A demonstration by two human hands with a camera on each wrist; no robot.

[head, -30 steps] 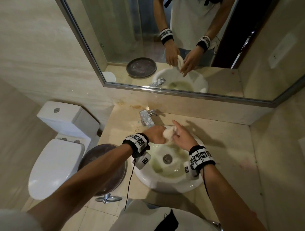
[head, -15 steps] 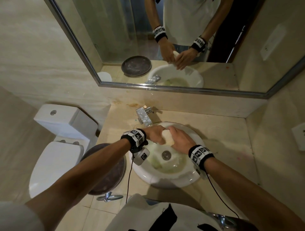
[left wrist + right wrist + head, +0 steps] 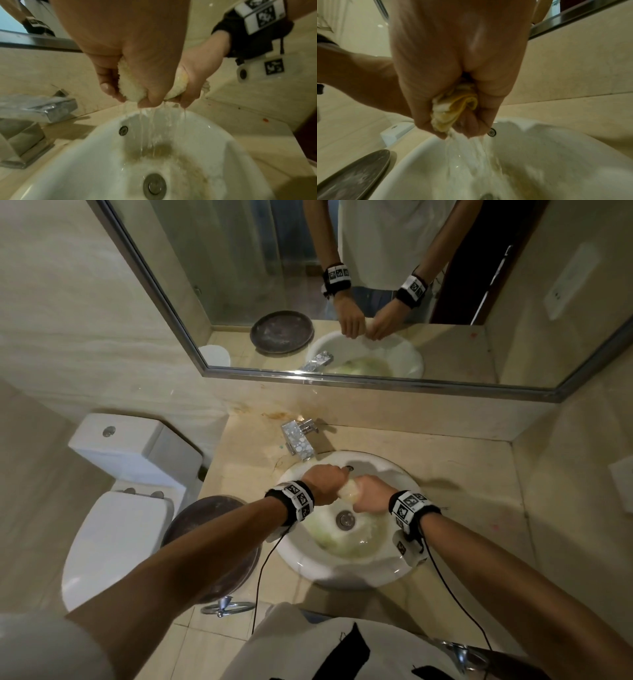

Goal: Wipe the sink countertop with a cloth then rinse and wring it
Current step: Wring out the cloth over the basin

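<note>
A pale yellow cloth (image 3: 349, 491) is bunched into a roll between both hands above the white sink basin (image 3: 308, 563). My left hand (image 3: 323, 482) grips its left end, fingers curled round it. My right hand (image 3: 371, 496) grips the right end in a tight fist. In the left wrist view the cloth (image 3: 130, 89) bulges between my fingers and water streams down toward the drain (image 3: 154, 185). The right wrist view shows the cloth (image 3: 455, 108) with its yellow edge squeezed in my fist, water pouring into the basin (image 3: 556, 155).
A chrome faucet (image 3: 298, 440) stands behind the basin at the left, with no water running from it. The beige countertop (image 3: 479, 491) stretches right to the wall. A dark round dish (image 3: 212, 542) sits at the left counter edge, a toilet (image 3: 113, 508) beyond. A mirror (image 3: 342, 285) hangs above.
Both hands have closed tighter round the cloth and turned it into a compact roll, lower over the basin. Water now streams from it.
</note>
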